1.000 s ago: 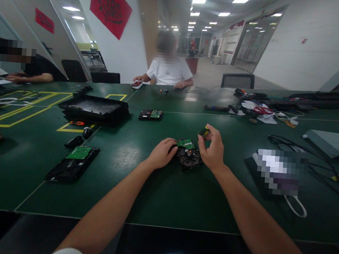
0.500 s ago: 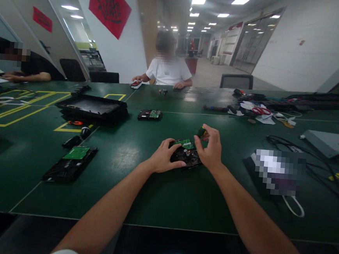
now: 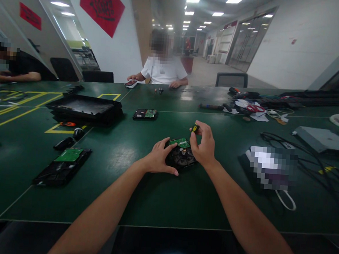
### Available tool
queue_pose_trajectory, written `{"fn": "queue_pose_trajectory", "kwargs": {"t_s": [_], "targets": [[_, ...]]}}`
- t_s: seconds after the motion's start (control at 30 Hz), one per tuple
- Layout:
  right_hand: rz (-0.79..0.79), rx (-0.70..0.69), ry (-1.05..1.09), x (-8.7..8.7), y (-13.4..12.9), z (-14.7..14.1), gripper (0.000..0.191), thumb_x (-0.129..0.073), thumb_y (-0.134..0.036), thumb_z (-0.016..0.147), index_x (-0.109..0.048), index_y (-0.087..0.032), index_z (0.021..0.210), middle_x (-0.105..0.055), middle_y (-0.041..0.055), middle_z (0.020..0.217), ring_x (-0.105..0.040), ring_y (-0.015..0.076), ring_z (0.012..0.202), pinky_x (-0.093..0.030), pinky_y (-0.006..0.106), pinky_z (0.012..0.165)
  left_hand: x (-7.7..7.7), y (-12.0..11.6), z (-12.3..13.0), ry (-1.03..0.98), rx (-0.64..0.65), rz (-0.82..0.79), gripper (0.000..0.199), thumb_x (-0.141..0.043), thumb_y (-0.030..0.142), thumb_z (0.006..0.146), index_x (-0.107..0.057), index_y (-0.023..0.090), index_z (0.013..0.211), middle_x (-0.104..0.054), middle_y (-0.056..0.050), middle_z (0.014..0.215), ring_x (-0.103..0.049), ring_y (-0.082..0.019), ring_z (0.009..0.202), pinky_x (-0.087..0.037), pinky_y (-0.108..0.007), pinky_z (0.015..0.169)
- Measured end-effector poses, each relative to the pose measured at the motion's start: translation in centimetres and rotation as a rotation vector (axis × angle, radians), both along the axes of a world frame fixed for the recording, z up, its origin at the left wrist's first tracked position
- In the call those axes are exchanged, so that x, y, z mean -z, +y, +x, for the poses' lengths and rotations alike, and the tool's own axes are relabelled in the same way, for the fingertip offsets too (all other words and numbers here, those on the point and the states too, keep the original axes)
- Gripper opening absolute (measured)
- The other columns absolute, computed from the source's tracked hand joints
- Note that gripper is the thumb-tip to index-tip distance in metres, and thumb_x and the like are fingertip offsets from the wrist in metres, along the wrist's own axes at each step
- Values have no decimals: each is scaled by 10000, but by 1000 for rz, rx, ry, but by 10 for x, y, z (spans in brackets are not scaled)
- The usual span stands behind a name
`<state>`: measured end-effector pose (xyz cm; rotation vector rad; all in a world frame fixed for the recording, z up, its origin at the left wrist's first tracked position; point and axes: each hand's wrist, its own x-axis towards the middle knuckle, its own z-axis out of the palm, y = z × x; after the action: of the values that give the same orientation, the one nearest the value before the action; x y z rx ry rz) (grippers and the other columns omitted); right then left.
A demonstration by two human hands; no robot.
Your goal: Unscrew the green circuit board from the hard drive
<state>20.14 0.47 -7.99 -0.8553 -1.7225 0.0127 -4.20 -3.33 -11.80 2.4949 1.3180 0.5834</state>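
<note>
A hard drive [image 3: 181,157], with a green circuit board on its far part, lies on the table in front of me. My left hand [image 3: 161,157] holds it from the left, its fingers at the drive's far side and the thumb along the near edge. Above the drive's right end, my right hand [image 3: 205,141] pinches a screwdriver [image 3: 196,128] by its short yellow-and-black handle. The shaft and tip are hidden behind the hand.
Other drives lie to the left [image 3: 63,167] and farther back [image 3: 145,114]. A black tray [image 3: 84,108] stands at the back left. At right are a partly blurred white object [image 3: 267,166], cables [image 3: 313,163] and a grey metal box [image 3: 324,140]. A person [image 3: 163,71] sits opposite.
My view has swung slightly, so most things sit a little farther left. The right hand has turned, showing more of the screwdriver's yellow handle. The left hand stays at the drive.
</note>
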Motion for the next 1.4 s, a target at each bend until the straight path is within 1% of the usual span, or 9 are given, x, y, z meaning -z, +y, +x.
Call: {"fn": "queue_pose_trajectory", "kwargs": {"t_s": [0.23, 0.33, 0.43, 0.53, 0.67, 0.87, 1.13, 1.33, 1.4], "targets": [[-21, 54, 33, -1, -2, 8, 451, -646, -359, 990, -527, -290, 1420, -693, 96, 1247, -733, 229, 932, -663, 452, 874, -1, 3, 6, 8, 43, 53, 1250, -794, 858, 650, -342, 249, 1644, -307, -197, 1675, -301, -455, 1541, -286, -654, 1250], [-4, 73, 3, -3, -4, 10, 457, -674, -368, 976, -550, -303, 1411, -704, 87, 1194, -726, 236, 926, -661, 462, 872, 0, 4, 6, 11, 41, 57, 1251, -793, 857, 654, -335, 251, 1647, -328, -191, 1669, -316, -450, 1529, -299, -649, 1242], [-24, 65, 18, -4, -5, 9, 435, -621, -368, 1007, -538, -306, 1429, -704, 101, 1247, -736, 253, 999, -646, 488, 930, -1, 3, 6, 10, 32, 61, 1249, -802, 854, 644, -344, 262, 1643, -342, -188, 1664, -327, -459, 1522, -292, -658, 1239], [-92, -18, 104, -2, -4, 9, 389, -521, -366, 1060, -509, -293, 1442, -693, 105, 1327, -749, 247, 1077, -633, 479, 968, -2, 3, 7, 9, 31, 68, 1243, -807, 856, 633, -369, 259, 1631, -363, -189, 1654, -341, -463, 1514, -288, -660, 1238], [-157, -64, 188, 1, 0, 12, 346, -470, -381, 1091, -510, -285, 1421, -738, 71, 1211, -773, 214, 1010, -630, 445, 954, -2, 4, 7, -11, 33, 84, 1234, -820, 853, 616, -404, 258, 1614, -385, -185, 1643, -360, -459, 1507, -300, -640, 1239], [-91, 46, 78, -2, -2, 14, 384, -588, -429, 1033, -584, -303, 1395, -717, 84, 1208, -732, 242, 987, -645, 453, 892, -4, 3, 7, -11, 33, 88, 1230, -822, 851, 617, -413, 252, 1610, -394, -193, 1636, -370, -462, 1502, -306, -640, 1233], [-99, -14, 51, -1, -3, 10, 460, -516, -355, 1057, -466, -291, 1510, -662, 117, 1357, -727, 253, 1068, -630, 494, 975, -1, 4, 12, -8, 10, 94, 1241, -816, 860, 611, -426, 225, 1602, -386, -208, 1638, -373, -462, 1498, -312, -641, 1229], [-43, 75, 6, 0, -2, 13, 478, -635, -405, 996, -522, -311, 1451, -649, 99, 1246, -686, 246, 971, -655, 470, 855, 0, 4, 14, -9, 9, 89, 1253, -799, 874, 618, -401, 239, 1621, -375, -196, 1646, -356, -461, 1509, -309, -644, 1235], [-48, 70, 0, 0, -2, 13, 481, -615, -391, 1006, -510, -312, 1469, -651, 106, 1258, -690, 246, 962, -651, 478, 873, -1, 3, 13, -11, 11, 83, 1240, -794, 870, 632, -396, 243, 1625, -373, -193, 1648, -355, -460, 1511, -313, -645, 1235]]}}
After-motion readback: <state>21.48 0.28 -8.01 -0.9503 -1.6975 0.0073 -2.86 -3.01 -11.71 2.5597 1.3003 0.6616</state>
